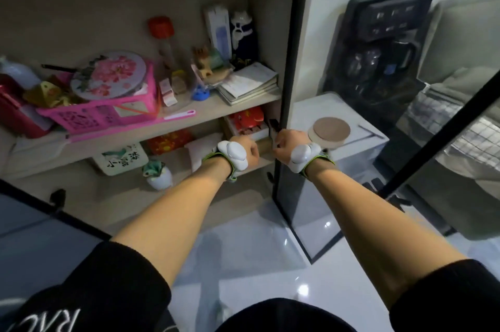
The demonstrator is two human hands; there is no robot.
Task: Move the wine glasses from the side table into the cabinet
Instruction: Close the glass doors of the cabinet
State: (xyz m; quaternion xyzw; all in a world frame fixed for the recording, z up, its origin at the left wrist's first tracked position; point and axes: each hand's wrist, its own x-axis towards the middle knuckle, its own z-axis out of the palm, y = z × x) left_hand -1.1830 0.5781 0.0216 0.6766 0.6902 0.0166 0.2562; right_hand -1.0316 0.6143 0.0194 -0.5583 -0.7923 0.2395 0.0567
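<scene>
In front of the open cabinet (140, 6) both arms reach forward, each with a white device strapped on the wrist. The left hand (244, 154) is curled into a closed grip with nothing visible inside it, just before the lower shelf (173, 177). The right hand (284, 143) has its grip closed on a dark handle (273, 127) at the edge of the glass door (303, 191), which stands between the cabinet and the side counter (365, 139).

No wine glass can be made out in this view; on the side counter only a round coaster (332, 128) lies, and behind it stands a black water dispenser (384, 47).

The upper shelf (211, 112) is crowded: a pink basket (108, 112) with a round flowered fan (108, 74) on top, a tube with a red cap (161, 27), a white box (217, 28), a blue toy (200, 94) and a pile of books (249, 82). On the lower shelf are a red toy (247, 118), a red box (169, 140), a small white pot (160, 179) and a white card (123, 159) with Chinese writing, too small to read. On the black sleeve (67, 312) the letters "RAC" appear upside down.
</scene>
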